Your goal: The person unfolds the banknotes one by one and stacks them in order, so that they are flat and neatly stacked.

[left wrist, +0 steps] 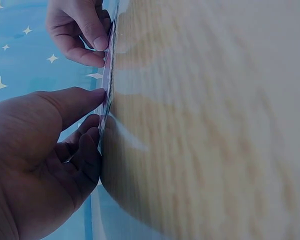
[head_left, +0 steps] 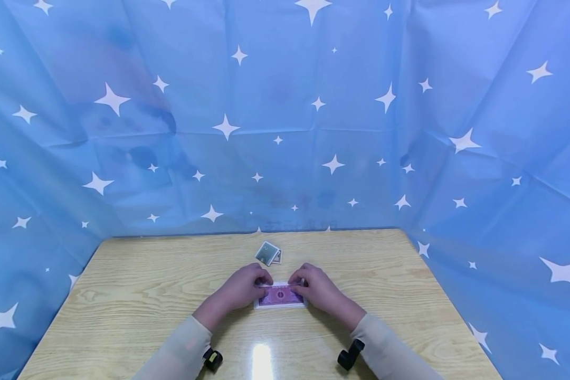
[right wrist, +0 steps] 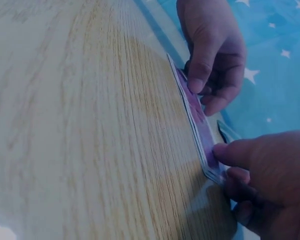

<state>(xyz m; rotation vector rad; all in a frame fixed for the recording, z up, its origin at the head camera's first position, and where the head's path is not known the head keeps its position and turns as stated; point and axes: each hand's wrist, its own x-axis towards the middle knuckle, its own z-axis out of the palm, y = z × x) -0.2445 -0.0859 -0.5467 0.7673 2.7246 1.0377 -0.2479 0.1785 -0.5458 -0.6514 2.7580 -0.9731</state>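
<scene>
A pink-purple banknote [head_left: 281,295] with a white border lies flat on the table, its long side facing me. Several layered edges show beneath it in the right wrist view, so it tops a thin stack [right wrist: 192,127]. My left hand [head_left: 243,285] holds the left end, thumb on the printed face and fingers curled at the far edge. At the right end my right hand [head_left: 319,288] grips in the same way, its thumb [right wrist: 230,153] on the note. The fingertips under or behind the far edge are partly hidden.
Just beyond the hands, a dark greenish card [head_left: 267,253] overlaps a smaller card [head_left: 278,257] on the wood-grain table [head_left: 171,274]. A blue star-patterned curtain [head_left: 275,179] hangs along the table's back and sides. A bright light reflection lies near the front edge.
</scene>
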